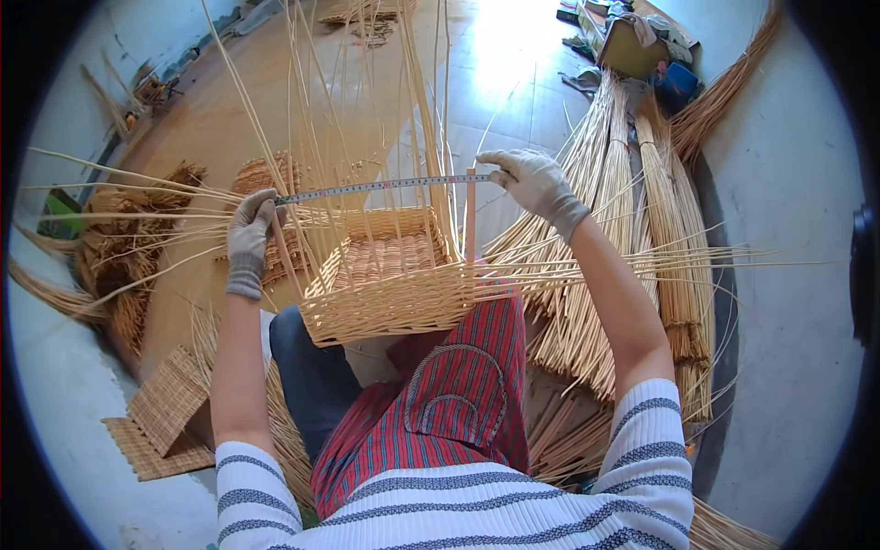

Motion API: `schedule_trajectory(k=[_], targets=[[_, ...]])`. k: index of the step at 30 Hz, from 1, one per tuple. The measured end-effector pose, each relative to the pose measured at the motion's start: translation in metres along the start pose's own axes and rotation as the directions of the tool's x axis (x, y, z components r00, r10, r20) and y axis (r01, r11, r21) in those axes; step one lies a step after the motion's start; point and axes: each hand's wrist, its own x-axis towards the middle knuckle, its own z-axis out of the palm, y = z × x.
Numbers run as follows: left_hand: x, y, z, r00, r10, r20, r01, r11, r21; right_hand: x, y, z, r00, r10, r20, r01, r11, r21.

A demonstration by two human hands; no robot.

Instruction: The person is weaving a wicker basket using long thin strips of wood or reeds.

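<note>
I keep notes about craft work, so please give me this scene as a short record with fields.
Left hand: gloved, holds the measuring tape at the basket's left side
Right hand: gloved, holds the tape near an upright post
Tape: stretched above the basket's opening
Basket: woven, rectangular, in front of the lap
Loose ends: pale strands stand up; others stick out sideways
Right floor: cane bundles
Lower left: woven panels
Clothing: red striped apron

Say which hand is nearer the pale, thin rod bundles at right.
Right. The gloved right hand is left of the bundles; the gloved left hand is farther, left of the pale woven basket.
</note>
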Motion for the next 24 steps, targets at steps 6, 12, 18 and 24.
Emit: schedule_trajectory(k=[6,12,18,24], targets=[[-0.003,0.008,-0.002,0.999,-0.043,-0.002,0.043,0.995,0.091,0.001,-0.004,0.004,0.988,-0.128,0.084,0.133,0.99,-0.048],[-0.004,0.004,-0.002,1.0,0.0,-0.029,0.003,0.993,0.119,-0.004,-0.012,0.01,0.983,-0.166,0.075,0.168,0.985,-0.022],[-0.055,0.004,0.043,0.809,0.557,-0.19,-0.396,0.754,0.524,-0.05,-0.044,0.014,0.954,0.157,0.254,-0.173,0.984,0.043],[-0.166,-0.02,0.161,0.654,0.635,0.411,-0.719,0.351,0.6,-0.155,-0.089,-0.005,0.786,0.388,0.482,-0.619,0.48,0.622]])
